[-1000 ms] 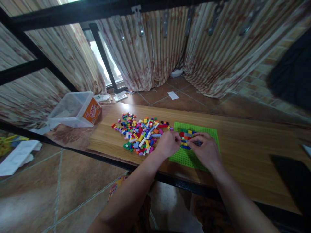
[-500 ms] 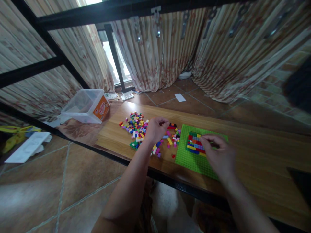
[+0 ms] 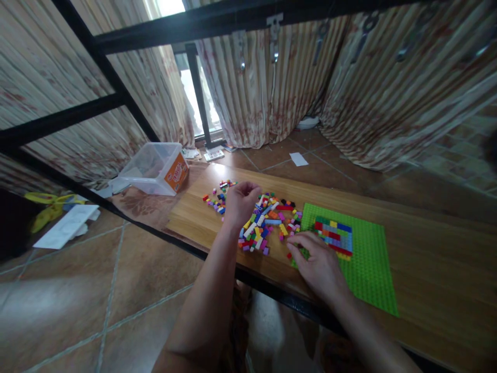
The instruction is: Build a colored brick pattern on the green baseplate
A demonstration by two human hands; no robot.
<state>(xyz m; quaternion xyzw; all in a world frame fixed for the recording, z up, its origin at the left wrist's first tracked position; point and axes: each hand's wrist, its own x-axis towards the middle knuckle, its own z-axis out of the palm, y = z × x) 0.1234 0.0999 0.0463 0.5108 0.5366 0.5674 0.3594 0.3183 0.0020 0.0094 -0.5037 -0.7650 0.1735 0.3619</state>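
My left hand (image 3: 241, 201) hovers over the spread of loose toy building bricks (image 3: 259, 228), thumb and fingers drawn into a pinch. Whatever sits between those fingertips is hidden. At the near left side of the green baseplate (image 3: 373, 264) is my right hand (image 3: 320, 264), its thumb and forefinger slightly apart with no brick visible between them. A small red brick (image 3: 289, 255) lies on the table close by its thumb. On the baseplate stands a block of joined bricks (image 3: 334, 237) in red, blue, yellow, green and grey; the right hand partly covers the plate beside it.
The wooden table (image 3: 435, 264) has a dark front edge (image 3: 272, 287). Beyond its left end stands a clear plastic box (image 3: 151, 168) with an orange label. A black metal frame (image 3: 155, 39) crosses above, before striped curtains (image 3: 248, 93). Paper (image 3: 298, 159) lies on the tiled floor.
My right hand has moved left from the joined bricks to the baseplate's near left side, uncovering the assembly. My left hand stays over the loose bricks. The view has turned slightly left.
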